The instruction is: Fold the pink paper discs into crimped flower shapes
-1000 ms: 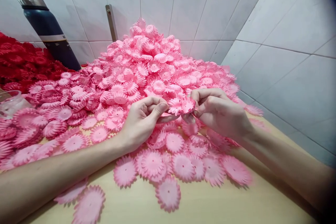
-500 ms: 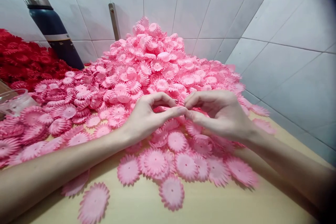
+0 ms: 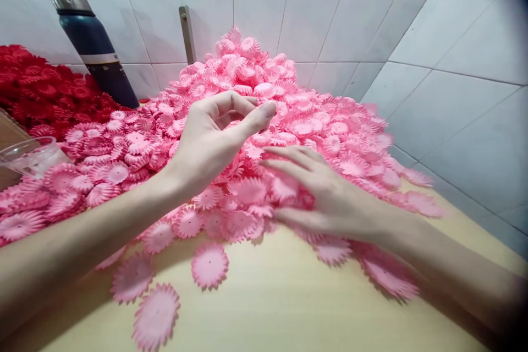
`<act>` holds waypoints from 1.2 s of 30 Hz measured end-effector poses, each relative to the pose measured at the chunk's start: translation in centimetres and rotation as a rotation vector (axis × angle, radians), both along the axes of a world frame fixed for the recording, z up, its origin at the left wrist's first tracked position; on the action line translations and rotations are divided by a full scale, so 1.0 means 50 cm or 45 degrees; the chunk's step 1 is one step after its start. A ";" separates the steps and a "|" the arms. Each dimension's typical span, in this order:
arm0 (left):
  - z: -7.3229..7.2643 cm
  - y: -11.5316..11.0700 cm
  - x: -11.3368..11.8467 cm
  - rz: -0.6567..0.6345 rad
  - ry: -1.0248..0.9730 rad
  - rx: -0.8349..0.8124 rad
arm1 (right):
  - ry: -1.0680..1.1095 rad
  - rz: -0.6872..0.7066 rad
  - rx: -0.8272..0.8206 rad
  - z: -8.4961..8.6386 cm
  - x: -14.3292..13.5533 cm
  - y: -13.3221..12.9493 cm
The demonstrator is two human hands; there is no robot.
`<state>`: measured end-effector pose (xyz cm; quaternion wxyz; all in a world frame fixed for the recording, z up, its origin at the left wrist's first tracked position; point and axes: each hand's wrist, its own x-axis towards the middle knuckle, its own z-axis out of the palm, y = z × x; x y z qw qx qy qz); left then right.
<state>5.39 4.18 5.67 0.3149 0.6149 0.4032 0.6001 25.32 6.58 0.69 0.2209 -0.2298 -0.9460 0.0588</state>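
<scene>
A large heap of pink scalloped flower petal discs (image 3: 313, 115), many with a small hole in the middle, lies on the table. My left hand (image 3: 223, 126) is raised over the heap, its fingers curled in towards the thumb; whether anything small is between the fingertips cannot be seen. My right hand (image 3: 317, 192) is open and slightly blurred, palm down with fingers apart, over the loose discs at the heap's front. Single discs lie nearer me, such as one pink disc (image 3: 209, 265) on the bare tabletop.
A dark blue bottle (image 3: 97, 49) with a steel cap leans in view at the back left, beside a pile of red discs (image 3: 45, 88). A clear plastic cup (image 3: 35, 154) sits at the left. White tiled walls (image 3: 330, 5) close off the back and right. The pale table (image 3: 264, 308) extends in front.
My hands have parted from their fingertip contact. The left has risen; the right has opened and dropped onto the front discs. Discs at the front middle have been pushed back towards the heap.
</scene>
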 end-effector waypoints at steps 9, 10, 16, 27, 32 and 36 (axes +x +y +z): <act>-0.026 -0.063 0.061 -0.609 -0.427 -0.647 | 0.427 -0.346 0.212 -0.004 0.014 0.052; -0.038 -0.070 0.070 -0.684 -0.496 -0.760 | 0.461 -0.369 0.202 -0.004 0.013 0.050; -0.097 -0.041 0.057 -0.526 -0.301 -0.784 | 0.628 -0.467 0.073 0.002 0.010 0.034; -0.056 -0.021 0.031 -0.329 0.052 -0.334 | 0.719 0.020 -0.051 0.032 -0.003 -0.005; -0.049 -0.036 0.044 -0.433 -0.080 -0.376 | 0.747 -0.003 -0.273 0.032 -0.004 -0.013; -0.052 -0.032 0.039 -0.419 -0.153 -0.390 | 0.736 -0.036 -0.499 0.031 0.000 -0.001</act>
